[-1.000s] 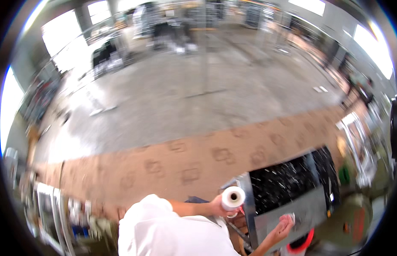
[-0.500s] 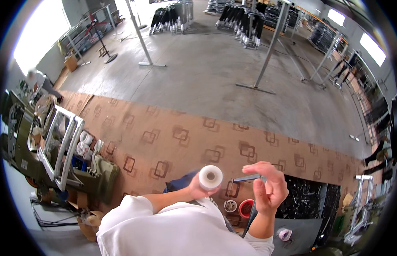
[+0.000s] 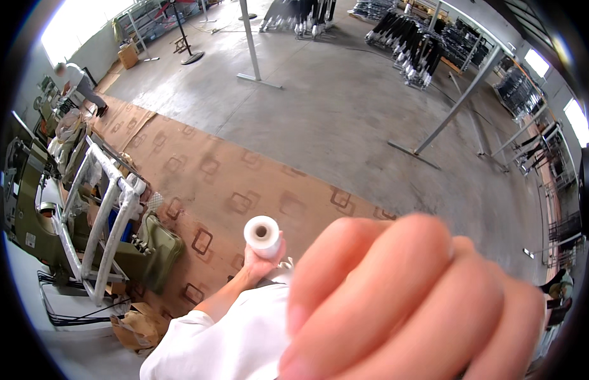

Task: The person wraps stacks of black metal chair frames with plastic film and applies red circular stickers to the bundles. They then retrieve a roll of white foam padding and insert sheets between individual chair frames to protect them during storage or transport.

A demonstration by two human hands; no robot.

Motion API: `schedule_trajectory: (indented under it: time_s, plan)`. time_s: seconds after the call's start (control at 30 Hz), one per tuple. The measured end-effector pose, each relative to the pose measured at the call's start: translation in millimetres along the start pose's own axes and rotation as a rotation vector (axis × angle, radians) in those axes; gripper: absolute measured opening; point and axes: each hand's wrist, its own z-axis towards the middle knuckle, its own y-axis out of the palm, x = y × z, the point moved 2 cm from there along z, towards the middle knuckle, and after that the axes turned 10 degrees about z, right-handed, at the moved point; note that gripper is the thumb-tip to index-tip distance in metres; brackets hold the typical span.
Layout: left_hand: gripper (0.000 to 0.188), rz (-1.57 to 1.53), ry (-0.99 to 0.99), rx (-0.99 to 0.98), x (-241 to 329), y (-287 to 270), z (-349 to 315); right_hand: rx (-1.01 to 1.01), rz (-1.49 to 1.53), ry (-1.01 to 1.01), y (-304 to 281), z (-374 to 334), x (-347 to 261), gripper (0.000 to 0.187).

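Gripping white roll — left hand

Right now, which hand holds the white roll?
The left hand, in the white sleeve, grips the white roll from below. The right hand is a blurred fist near the camera.

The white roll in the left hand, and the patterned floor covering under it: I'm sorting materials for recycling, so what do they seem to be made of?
The white roll, held in the left hand, looks like thin translucent plastic film wound on a hollow core; its faint gloss suggests this, though tape is possible. The floor covering looks like flat matte brown cardboard printed with dark squares, with visible sheet edges.
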Motion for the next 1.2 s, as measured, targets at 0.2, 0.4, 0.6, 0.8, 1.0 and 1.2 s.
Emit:
schedule_trajectory:
  time_s: [0.2,0.4,0.6,0.8,1.0,1.2]
  plan:
    - [0.041,-0.232,0.121,-0.059,82.1,17.6,18.0,-0.048,0.246,-0.027,-20.2,48.2,115.8,0.018]
    - [0.041,-0.249,0.247,0.077,143.9,90.5,83.1,-0.122,0.385,-0.032,-78.6,88.4,224.0,0.017]
    - [0.038,-0.197,0.480,-0.016,222.2,132.3,176.6,-0.145,0.621,-0.063,-151.7,151.8,359.8,0.017]
    - [0.034,0.250,0.913,0.093,288.0,195.6,216.9,-0.161,0.727,0.252,-169.8,194.3,534.8,0.018]
    - [0.044,-0.318,0.759,-0.199,387.8,236.1,241.4,-0.951,0.125,0.677,-93.7,113.4,757.2,0.021]
    - [0.038,-0.182,0.900,-0.257,554.1,275.0,244.2,-1.285,0.152,0.714,-68.5,44.1,913.8,0.051]
